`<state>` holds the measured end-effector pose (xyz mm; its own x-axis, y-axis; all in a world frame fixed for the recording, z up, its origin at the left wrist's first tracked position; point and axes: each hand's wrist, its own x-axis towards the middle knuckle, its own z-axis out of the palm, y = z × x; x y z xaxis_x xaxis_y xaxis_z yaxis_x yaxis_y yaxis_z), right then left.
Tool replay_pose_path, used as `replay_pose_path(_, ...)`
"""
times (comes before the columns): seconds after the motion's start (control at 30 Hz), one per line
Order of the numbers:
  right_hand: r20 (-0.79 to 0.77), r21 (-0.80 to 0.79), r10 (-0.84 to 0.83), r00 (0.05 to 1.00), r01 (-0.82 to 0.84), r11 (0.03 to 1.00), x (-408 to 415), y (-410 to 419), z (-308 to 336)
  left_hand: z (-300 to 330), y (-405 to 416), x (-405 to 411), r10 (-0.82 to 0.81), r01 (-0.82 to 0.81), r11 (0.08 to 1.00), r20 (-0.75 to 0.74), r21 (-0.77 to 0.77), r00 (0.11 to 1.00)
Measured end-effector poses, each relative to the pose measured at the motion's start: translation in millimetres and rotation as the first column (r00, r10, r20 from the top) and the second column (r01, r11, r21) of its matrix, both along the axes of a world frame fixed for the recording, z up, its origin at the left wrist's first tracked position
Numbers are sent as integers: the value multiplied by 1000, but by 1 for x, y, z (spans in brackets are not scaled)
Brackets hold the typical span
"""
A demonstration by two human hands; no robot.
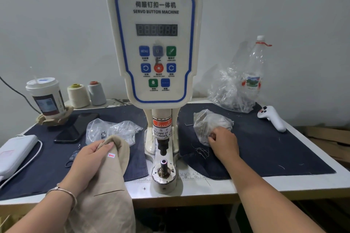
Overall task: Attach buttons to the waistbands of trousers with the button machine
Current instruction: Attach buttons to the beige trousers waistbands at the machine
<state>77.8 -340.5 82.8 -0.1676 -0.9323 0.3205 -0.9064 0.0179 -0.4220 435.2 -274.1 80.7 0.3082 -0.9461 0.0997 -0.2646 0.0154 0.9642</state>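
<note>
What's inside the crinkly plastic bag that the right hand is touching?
The right hand has its fingers in the plastic bag. Something small and greyish fills it, too blurred through the wrinkles to name.

Left of my work area: a lidded paper cup (pixel 45 96), two thread cones (pixel 86 93), a black phone (pixel 76 127) and a white power bank (pixel 16 152) with cable. Right: a clear plastic bottle (pixel 253 70) and a white handheld controller (pixel 272 117).

Left hand (pixel 91 154) at 7 o'clock, thumb and fingers curled in a pinch; right hand (pixel 223 141) at 4 o'clock, forearm extended, fingers curled.
</note>
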Motion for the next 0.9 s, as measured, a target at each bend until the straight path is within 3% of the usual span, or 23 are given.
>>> replay_pose_path(0.1, -54, 48, 21, 998, -18, 999, -1, -4, -1, 1, 1, -1, 7, -7, 1000, -6, -6, 1000)
replay_pose_path(0.33, 51, 10, -5, 999, 5, 1000, -2, -3, -2, 2, 2, -2, 16, -16, 1000, 5, -2, 1000)
replay_pose_path(0.7, -58, 6, -28, 998, 29, 1000, 1, -8, -6, -2, -1, 1, 18, -18, 1000, 8, 23, 1000)
replay_pose_path(0.9, 16, -22, -10, 1000, 10, 1000, -2, -5, -6, -3, -2, 0, 28, -28, 999, 8, 27, 1000)
